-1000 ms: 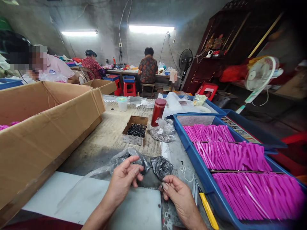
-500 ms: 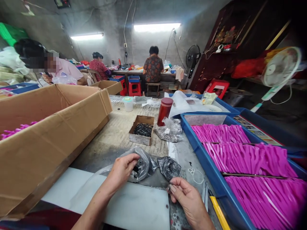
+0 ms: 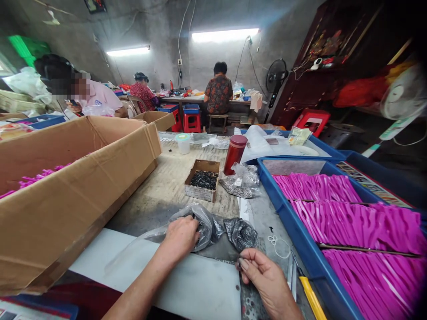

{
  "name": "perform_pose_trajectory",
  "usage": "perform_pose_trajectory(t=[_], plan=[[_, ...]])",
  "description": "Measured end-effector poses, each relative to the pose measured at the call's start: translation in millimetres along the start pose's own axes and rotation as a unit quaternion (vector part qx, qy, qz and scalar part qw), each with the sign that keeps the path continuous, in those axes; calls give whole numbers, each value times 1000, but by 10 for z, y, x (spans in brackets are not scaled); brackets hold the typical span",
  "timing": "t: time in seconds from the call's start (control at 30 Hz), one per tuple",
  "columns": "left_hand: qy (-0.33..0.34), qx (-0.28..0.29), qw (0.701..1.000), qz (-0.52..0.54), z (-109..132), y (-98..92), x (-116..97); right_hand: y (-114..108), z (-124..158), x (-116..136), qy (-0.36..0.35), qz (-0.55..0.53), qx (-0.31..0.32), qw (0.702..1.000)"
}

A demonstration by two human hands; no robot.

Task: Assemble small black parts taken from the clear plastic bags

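My left hand (image 3: 182,235) reaches into the mouth of a clear plastic bag (image 3: 206,224), which holds small black pieces in the earlier frame. Its fingertips are hidden in the bag. Close to the table's near side, my right hand (image 3: 262,275) is closed in a pinch, with a tiny dark piece at the fingertips that is too small to name. Just beyond it sits a dark crumpled plastic bag (image 3: 240,233). Below both hands lies a pale flat sheet (image 3: 196,284).
A cardboard box (image 3: 76,186) with pink pieces stands left. Blue tray (image 3: 287,222) on the right holds rows of pink plastic pieces (image 3: 363,222). Ahead are a small box (image 3: 200,193) of black pins and a red flask (image 3: 235,155). A yellow-handled tool (image 3: 312,298) lies right; people sit behind.
My left hand has moved deeper into the clear bag, so its fingertips no longer show. My right hand keeps its pinch. The whole view has shifted slightly.
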State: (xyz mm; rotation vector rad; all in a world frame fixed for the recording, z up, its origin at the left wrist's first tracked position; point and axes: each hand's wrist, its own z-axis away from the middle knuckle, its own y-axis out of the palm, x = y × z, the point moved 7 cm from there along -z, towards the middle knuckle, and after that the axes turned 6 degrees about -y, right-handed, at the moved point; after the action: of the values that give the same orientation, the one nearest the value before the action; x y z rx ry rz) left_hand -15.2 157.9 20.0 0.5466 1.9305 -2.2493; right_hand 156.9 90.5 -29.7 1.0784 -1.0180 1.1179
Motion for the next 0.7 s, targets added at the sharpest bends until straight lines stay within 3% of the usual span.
perform_pose_trajectory(t=[0.4,0.7], plan=[[4,-9,1000,-17,26,18,-2,-14,-1,-37,-12,-1,-6,1000],[-8,14,999,-44,-48,83,33,13,12,-15,-1,-13,-1,1000]])
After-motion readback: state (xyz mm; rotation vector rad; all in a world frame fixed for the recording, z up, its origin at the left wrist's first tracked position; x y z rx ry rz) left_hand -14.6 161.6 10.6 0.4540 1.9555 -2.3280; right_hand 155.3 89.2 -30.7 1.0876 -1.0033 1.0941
